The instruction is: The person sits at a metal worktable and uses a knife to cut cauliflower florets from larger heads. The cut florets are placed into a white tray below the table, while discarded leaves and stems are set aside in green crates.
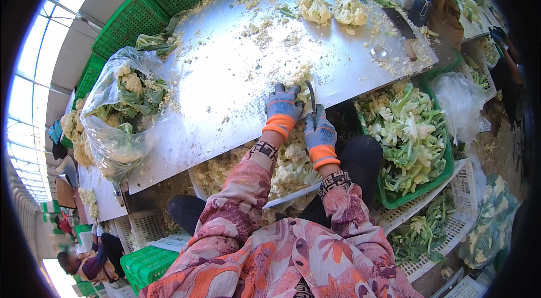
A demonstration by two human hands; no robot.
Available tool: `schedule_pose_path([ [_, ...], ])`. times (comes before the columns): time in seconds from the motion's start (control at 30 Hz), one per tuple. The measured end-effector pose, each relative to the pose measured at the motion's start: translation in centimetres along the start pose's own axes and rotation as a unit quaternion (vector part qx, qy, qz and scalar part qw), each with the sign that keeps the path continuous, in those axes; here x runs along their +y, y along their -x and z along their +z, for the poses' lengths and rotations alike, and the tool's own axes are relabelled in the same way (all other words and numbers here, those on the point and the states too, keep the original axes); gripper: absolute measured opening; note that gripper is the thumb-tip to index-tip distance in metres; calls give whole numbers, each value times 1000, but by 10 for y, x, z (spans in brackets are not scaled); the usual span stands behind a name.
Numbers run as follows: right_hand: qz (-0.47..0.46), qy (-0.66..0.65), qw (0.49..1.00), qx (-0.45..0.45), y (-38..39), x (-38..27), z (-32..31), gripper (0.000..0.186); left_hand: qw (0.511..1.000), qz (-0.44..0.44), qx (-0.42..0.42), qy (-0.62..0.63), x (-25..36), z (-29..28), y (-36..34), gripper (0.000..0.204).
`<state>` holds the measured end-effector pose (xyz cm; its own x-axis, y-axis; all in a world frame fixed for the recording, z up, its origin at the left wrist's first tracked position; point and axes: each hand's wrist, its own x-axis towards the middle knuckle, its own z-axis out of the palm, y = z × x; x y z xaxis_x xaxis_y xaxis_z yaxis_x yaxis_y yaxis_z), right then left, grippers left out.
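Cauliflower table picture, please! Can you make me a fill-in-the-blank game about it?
1. The dark curved blade is held in the person's ____ hand.
2. Both work gloves have ____ cuffs.
3. The two cauliflower heads lie to the ____ of the big knife.
4. The crate of pale leaf stalks is ____.

Missing words: right; orange; left; green.

A pale cream cauliflower (302, 76) sits at the near edge of the table (203, 146), its knobbly florets partly hidden by the left hand (283, 107). A slim knife (310, 94) — dark, with a curved blade — is gripped in the right hand (322, 132), its tip pointing away from the person, right by the florets; contact is unclear.
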<state>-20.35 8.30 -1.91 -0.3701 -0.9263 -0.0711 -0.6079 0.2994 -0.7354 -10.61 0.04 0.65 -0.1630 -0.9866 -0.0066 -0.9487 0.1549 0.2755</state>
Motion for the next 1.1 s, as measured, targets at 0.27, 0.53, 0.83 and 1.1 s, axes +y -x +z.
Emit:
schedule_pose_path([
  [0.27,51,125,984,-114,-12,-6,16,53,1000,-11,4,6,2,-2,5,41],
  [0.53,31,108,984,-140,-3,2,5,54,993,17,20,119,-21,5,-4,38],
  [0.83,-30,56,991,-115,3,23,14,54,966,25,70,248,-39,25,-11,32],
  [1.1,-34,96,987,-128,19,21,22,61,968,36,110,224,-45,26,4,32],
])
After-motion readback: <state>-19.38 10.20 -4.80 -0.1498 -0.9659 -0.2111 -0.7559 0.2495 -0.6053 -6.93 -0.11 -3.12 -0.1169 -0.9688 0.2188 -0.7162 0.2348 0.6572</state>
